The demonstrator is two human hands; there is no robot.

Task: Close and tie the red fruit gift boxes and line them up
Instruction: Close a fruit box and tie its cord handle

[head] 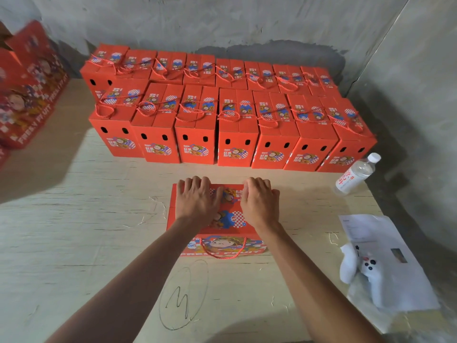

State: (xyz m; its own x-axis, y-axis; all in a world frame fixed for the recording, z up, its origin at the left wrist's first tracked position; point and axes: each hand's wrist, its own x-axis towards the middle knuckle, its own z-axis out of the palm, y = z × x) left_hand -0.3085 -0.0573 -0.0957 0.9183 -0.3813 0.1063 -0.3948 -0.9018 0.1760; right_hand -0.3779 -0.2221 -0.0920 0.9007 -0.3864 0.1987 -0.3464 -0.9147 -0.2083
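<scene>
A red fruit gift box (230, 219) stands on the table in front of me, its top flaps folded down. My left hand (199, 199) lies flat on the left half of the top, fingertips reaching the far edge. My right hand (259, 200) lies flat on the right half in the same way. A red rope handle (223, 250) hangs loose over the box's near face. Behind it stand two rows of closed, tied red boxes (230, 129), side by side.
A water bottle (356, 174) lies at the right near the box rows. Papers (385, 246) and a white controller (363, 266) lie at the right edge. A stack of flat red boxes (27, 90) leans at the far left. A pencilled circle (184, 293) marks the wooden table (86, 231).
</scene>
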